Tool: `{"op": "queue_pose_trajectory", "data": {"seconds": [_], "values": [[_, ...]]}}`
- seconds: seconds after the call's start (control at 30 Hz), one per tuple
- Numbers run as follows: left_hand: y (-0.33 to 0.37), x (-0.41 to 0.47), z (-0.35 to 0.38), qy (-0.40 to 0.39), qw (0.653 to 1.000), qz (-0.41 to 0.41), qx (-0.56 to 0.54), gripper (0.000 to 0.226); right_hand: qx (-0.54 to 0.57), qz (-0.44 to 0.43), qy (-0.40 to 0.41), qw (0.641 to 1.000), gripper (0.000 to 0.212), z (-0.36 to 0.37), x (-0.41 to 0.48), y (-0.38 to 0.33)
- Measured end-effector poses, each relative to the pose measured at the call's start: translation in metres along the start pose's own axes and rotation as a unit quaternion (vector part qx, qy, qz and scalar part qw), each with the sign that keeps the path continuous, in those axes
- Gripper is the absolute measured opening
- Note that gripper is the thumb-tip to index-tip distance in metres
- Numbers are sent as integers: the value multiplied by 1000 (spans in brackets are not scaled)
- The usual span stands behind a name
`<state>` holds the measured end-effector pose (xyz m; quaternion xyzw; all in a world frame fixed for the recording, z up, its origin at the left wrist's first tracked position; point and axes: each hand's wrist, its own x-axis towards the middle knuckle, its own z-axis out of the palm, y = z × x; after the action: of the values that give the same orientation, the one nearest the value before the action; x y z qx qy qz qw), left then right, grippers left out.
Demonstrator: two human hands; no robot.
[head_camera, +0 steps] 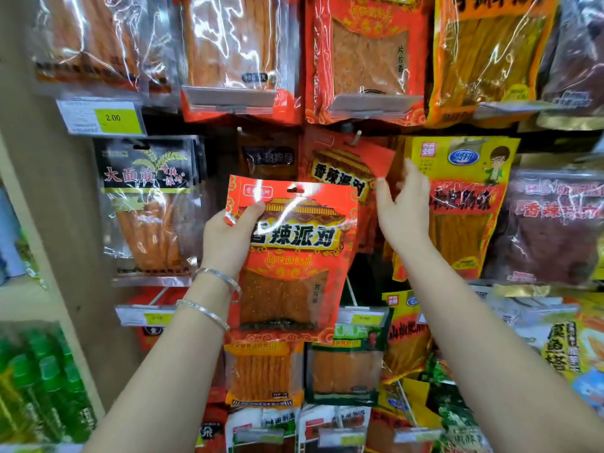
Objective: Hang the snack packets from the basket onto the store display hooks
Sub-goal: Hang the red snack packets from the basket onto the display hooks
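Holding one red snack packet [291,256] up in front of the display, the person is partway through a single hanging, by my reading, with the packet not yet on any hook. The left hand [228,237] grips the packet at its upper left corner, thumb across the front and fingers curled behind, so the packet hangs upright and its small punched hole [295,190] at the top edge is free. Just above and to the right, farther back, a metal hook [357,137] already carries matching red packets [340,171], which suggests this is the intended place. The right hand [405,207] is open, fingers straight and spread, holding nothing; it sits at the right edge of those hanging red packets, beside a yellow packet [464,204], and appears to be touching them, though I cannot tell for sure. What looks left for this packet is to lift it, line the hole up with the hook's tip, and slide it on in front of the others. Many rows around are already stocked, including a black packet [147,204] to the left under a price tag [112,118]. No basket is in view, so how many packets remain cannot be told.
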<state>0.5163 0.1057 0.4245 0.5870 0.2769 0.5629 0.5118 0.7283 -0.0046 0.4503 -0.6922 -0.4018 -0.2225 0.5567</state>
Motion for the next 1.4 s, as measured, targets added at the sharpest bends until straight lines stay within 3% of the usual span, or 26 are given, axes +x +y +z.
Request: {"op": "queue_pose_trajectory", "data": {"seconds": [0.1,0.17,0.27,0.33,0.47,0.57,0.73,0.83,1.0,1.13,1.27,1.4], "values": [[2,-3,13,-11,1000,2,-21,9,125,32,-27,991,31,-4,-18,-5],[6,-5,25,-34,998,8,-43,11,186,71,-55,978,33,-7,-22,-10],[12,-8,43,-50,996,19,-67,24,166,56,-68,982,43,-12,-20,-8],[14,-6,55,-60,995,33,-73,27,188,75,-76,976,38,-18,-15,-8],[21,1,73,-64,991,117,-22,40,213,36,-16,976,13,-34,-3,-11],[32,4,82,-34,981,187,30,50,183,-1,16,983,15,-42,7,-11],[53,4,98,-58,948,283,132,61,194,1,36,980,20,-44,22,-17],[59,3,103,-67,944,279,163,64,195,22,19,980,31,-40,31,-21],[59,2,102,-83,941,290,155,65,214,40,19,976,18,-31,38,-28],[58,4,101,-88,948,277,131,66,222,61,18,973,31,-27,43,-34],[57,4,100,-104,952,262,117,67,207,70,7,976,12,-23,48,-32],[55,5,101,-111,953,257,115,69,201,78,15,976,25,-19,49,-19]]}}
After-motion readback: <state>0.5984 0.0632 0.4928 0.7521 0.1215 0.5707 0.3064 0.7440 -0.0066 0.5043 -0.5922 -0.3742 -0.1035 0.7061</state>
